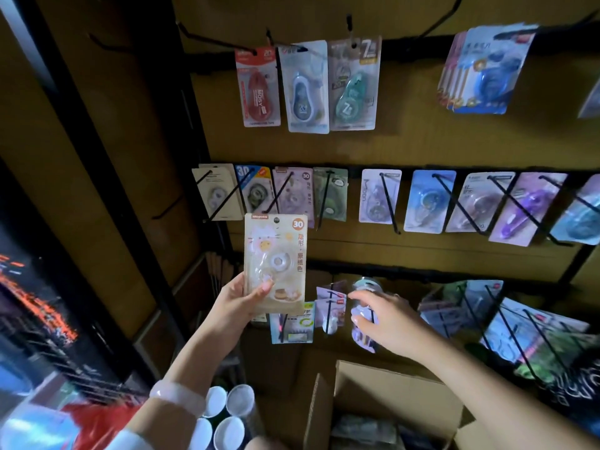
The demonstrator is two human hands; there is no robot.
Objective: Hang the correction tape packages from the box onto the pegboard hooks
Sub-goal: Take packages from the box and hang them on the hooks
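Correction tape package [275, 262], beige with a cat print, stands upright in our left hand [238, 300], whose thumb and fingers pinch its lower edge in front of the pegboard [406, 144]. Our right hand [389, 323] curls its fingers round a lilac package [363, 332] on a bottom-row hook. Below sits the open cardboard box [383, 394].

White round-topped containers [224, 414] stood clustered at the near bottom, left of center. A red plastic bag [94, 423] lay at the near left. A dark upright frame post [97, 177] ran diagonally along the left.
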